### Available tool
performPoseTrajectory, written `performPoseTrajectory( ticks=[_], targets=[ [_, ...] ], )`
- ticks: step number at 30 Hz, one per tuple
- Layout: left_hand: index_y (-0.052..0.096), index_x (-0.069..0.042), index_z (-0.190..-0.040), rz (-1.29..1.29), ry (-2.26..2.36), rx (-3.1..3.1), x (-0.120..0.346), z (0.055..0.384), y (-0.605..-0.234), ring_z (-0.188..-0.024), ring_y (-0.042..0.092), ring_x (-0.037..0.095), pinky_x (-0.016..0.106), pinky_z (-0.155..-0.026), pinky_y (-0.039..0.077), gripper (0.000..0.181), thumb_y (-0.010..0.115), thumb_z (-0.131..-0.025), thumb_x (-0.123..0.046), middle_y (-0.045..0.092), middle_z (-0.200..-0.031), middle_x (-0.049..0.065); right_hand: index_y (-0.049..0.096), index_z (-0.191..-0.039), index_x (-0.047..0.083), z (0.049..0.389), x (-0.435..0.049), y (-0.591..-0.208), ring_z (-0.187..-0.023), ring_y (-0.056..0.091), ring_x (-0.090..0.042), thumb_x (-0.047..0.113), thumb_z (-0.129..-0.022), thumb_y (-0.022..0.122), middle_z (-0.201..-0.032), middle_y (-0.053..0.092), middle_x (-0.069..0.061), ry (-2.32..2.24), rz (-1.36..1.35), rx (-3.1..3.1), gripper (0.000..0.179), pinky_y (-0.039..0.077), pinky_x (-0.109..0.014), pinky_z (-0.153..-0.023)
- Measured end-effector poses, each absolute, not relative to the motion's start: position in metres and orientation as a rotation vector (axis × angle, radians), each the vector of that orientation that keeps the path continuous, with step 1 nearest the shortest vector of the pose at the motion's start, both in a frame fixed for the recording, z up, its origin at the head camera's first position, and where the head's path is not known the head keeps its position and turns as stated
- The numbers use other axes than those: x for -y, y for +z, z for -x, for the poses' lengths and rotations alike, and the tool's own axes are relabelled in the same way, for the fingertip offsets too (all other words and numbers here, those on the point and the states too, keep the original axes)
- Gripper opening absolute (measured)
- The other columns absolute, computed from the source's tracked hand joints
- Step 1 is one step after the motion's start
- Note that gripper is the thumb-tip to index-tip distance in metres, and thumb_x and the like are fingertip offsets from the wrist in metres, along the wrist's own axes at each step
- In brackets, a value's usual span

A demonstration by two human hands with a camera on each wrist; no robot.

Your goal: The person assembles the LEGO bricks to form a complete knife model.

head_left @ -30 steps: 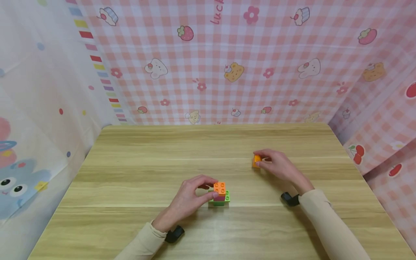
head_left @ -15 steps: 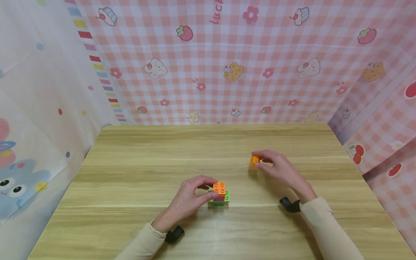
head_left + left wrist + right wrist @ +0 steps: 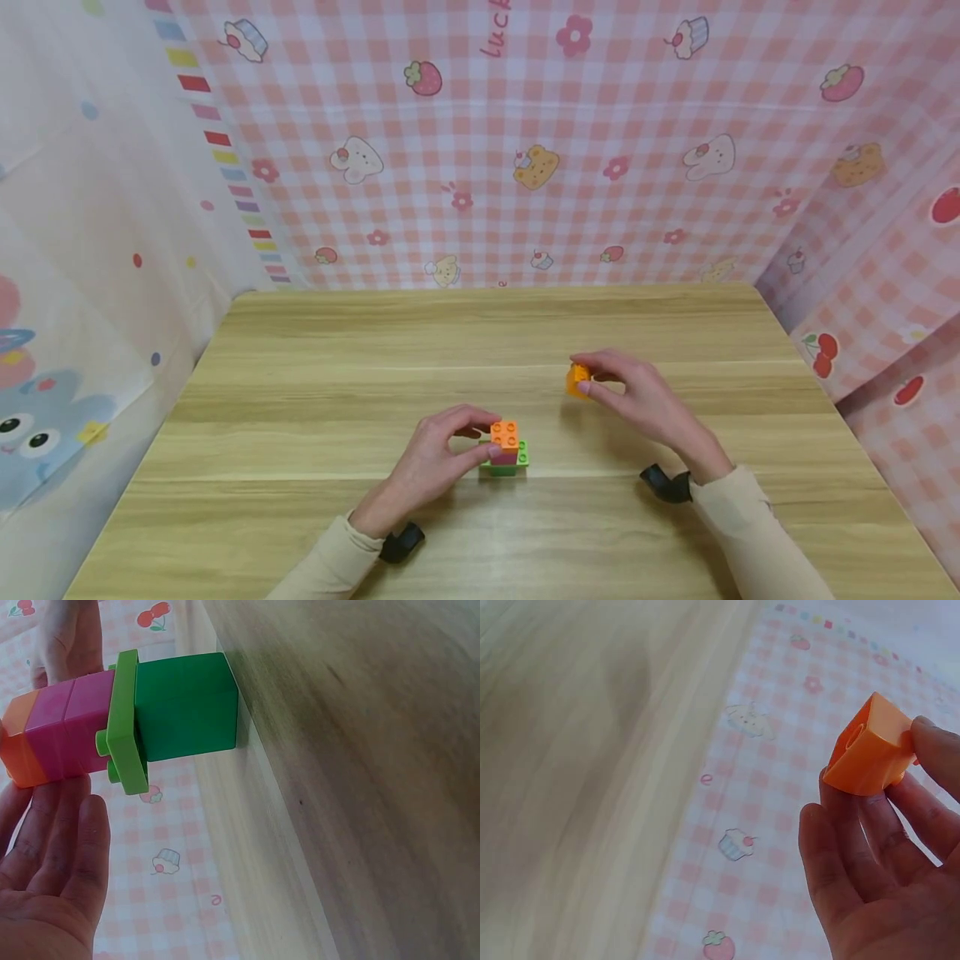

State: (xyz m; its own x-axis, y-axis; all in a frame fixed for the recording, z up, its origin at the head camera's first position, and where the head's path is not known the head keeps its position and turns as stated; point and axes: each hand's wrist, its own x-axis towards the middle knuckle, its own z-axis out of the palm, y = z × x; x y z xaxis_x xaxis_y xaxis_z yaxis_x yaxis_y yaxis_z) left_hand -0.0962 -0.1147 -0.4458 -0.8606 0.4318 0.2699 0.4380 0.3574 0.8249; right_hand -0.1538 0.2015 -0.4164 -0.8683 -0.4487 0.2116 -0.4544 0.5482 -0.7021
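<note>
In the head view my left hand [image 3: 438, 454] pinches the top of a brick stack [image 3: 507, 458] that stands upright on the table. The left wrist view shows its layers: a dark green brick [image 3: 187, 709] at the bottom, a thin lime green plate [image 3: 126, 724], two magenta bricks [image 3: 67, 727], then an orange brick [image 3: 22, 750] on top. Behind and to the right of the stack, my right hand [image 3: 637, 396] holds a second orange brick [image 3: 577, 382] between thumb and fingers. This brick has a curved side, and its hollow underside partly shows in the right wrist view.
Both hands work over a wooden table [image 3: 300, 375]. A pink checked cloth [image 3: 450, 108] hangs behind its far edge, and a pale curtain [image 3: 135, 233] hangs at the left. A black strap-on piece sits under each wrist.
My right hand has lifted the orange brick off the table, tilted it and carried it left and slightly nearer to me. The left hand keeps its grip on the stack.
</note>
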Motion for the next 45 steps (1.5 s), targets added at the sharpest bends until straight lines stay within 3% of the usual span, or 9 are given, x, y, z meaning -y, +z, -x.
performPoseTrajectory(
  ticks=[13, 35, 45],
  targets=[
    [0.072, -0.008, -0.12, 0.81, -1.579, 2.587, 0.116, 0.095, -0.447, -0.103, 0.071, 0.025, 0.034, -0.091, 0.059, 0.031, 0.081, -0.092, -0.019, 0.074, -0.115, 0.001, 0.066, -0.136, 0.008, 0.137, -0.188, -0.401, -0.109, 0.066, -0.021, 0.015, -0.099, 0.072, -0.126, 0.07, -0.003, 1.216, -0.889, 2.693, 0.038, 0.057, -0.053, -0.093],
    [0.071, -0.01, -0.122, 0.818, -1.616, 2.595, 0.117, 0.095, -0.446, -0.104, 0.071, 0.022, 0.035, -0.091, 0.059, 0.032, 0.08, -0.093, -0.021, 0.074, -0.117, -0.001, 0.068, -0.134, 0.01, 0.119, -0.167, -0.385, -0.108, 0.066, -0.014, 0.012, -0.094, 0.078, -0.125, 0.071, 0.004, 1.262, -1.022, 2.541, 0.041, 0.059, -0.037, -0.092],
    [0.071, -0.011, -0.122, 0.826, -1.623, 2.593, 0.117, 0.096, -0.446, -0.104, 0.07, 0.017, 0.036, -0.091, 0.06, 0.033, 0.08, -0.092, -0.02, 0.073, -0.117, -0.002, 0.069, -0.132, 0.01, 0.117, -0.155, -0.386, -0.108, 0.068, -0.017, 0.013, -0.093, 0.079, -0.125, 0.073, 0.001, 1.239, -1.05, 2.529, 0.041, 0.059, -0.043, -0.091]
  ],
)
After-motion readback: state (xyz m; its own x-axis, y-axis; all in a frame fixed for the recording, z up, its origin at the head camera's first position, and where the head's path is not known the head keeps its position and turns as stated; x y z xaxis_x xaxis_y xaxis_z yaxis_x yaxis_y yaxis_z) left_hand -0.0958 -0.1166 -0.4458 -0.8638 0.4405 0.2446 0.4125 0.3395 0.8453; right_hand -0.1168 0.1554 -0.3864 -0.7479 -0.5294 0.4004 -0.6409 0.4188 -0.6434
